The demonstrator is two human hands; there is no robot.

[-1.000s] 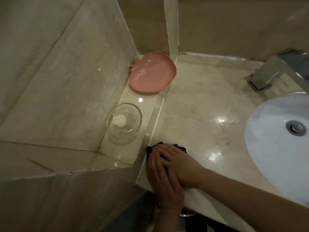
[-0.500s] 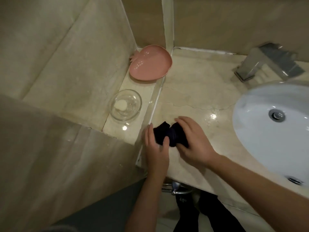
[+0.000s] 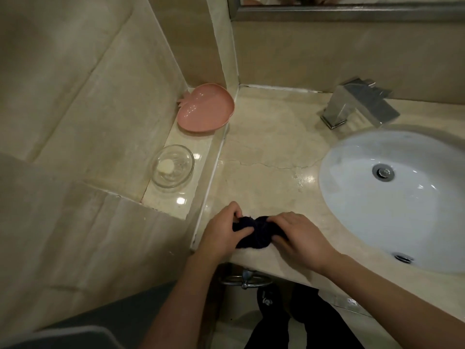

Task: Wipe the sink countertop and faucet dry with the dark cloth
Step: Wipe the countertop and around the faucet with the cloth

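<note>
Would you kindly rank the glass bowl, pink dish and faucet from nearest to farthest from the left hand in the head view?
From the left hand:
1. Glass bowl, on the side ledge just beyond it.
2. Pink dish, farther back in the ledge corner.
3. Faucet, far right behind the sink.

Bathroom vanity: white oval basin [image 3: 392, 197] sunk in beige marble countertop [image 3: 264, 147], chrome faucet [image 3: 357, 107], mirror edge [image 3: 352, 11] above, soap in glass dish [image 3: 172, 166].
</note>
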